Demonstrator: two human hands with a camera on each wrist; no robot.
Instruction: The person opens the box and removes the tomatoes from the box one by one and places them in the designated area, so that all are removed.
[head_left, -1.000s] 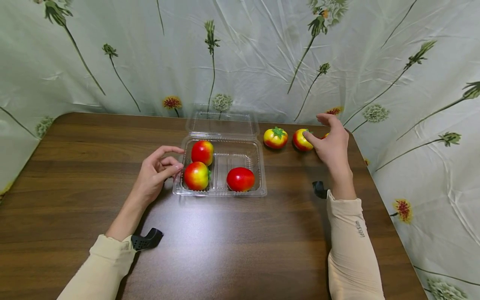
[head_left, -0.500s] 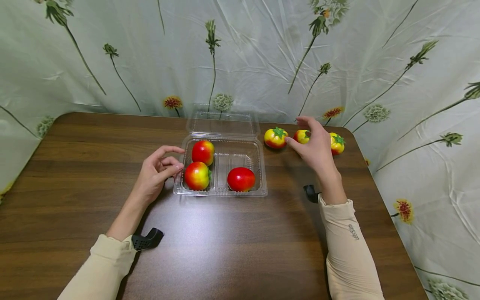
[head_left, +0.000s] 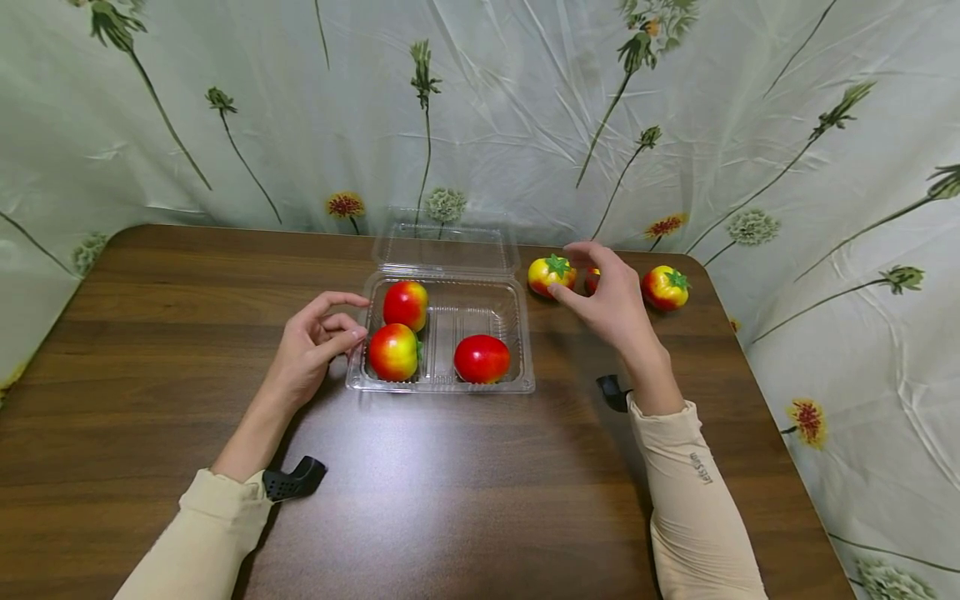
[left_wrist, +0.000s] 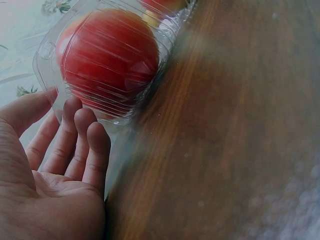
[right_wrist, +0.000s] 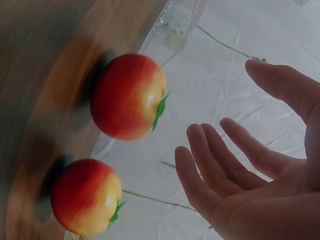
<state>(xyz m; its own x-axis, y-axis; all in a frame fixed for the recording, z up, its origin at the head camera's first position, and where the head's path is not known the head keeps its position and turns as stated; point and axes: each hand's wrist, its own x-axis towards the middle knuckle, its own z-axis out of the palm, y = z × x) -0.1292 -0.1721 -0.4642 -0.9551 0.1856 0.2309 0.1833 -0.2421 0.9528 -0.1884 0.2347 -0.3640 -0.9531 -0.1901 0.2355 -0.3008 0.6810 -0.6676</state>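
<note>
My left hand [head_left: 303, 350] is at the left side of a clear plastic clamshell box [head_left: 517, 367], thumb and fingertips right at its rim. Inside the box sit three shiny red-and-yellow tomatoes: one at the back left [head_left: 405, 305], one at the front left [head_left: 392, 352] and a redder one at the front right [head_left: 482, 359]. My right hand [head_left: 611, 300] hovers by the left tomato [head_left: 550, 275] of a row, thumb and fingers spread with nothing between them. In the right wrist view, a gap separates my fingers from that tomato [right_wrist: 125, 97]. Partly hidden behind my hand is the middle tomato [head_left: 591, 280].
A third tomato [head_left: 665, 288] with a green leafy top ends the row near the far right corner of the brown wooden table [head_left: 450, 500]. The box's lid [head_left: 446, 246] stands open towards the flower-printed cloth [head_left: 495, 108] behind the table.
My right hand has moved left along the row, from the middle and right tomatoes to the left one, uncovering the right one. My left hand and the box have stayed put.
</note>
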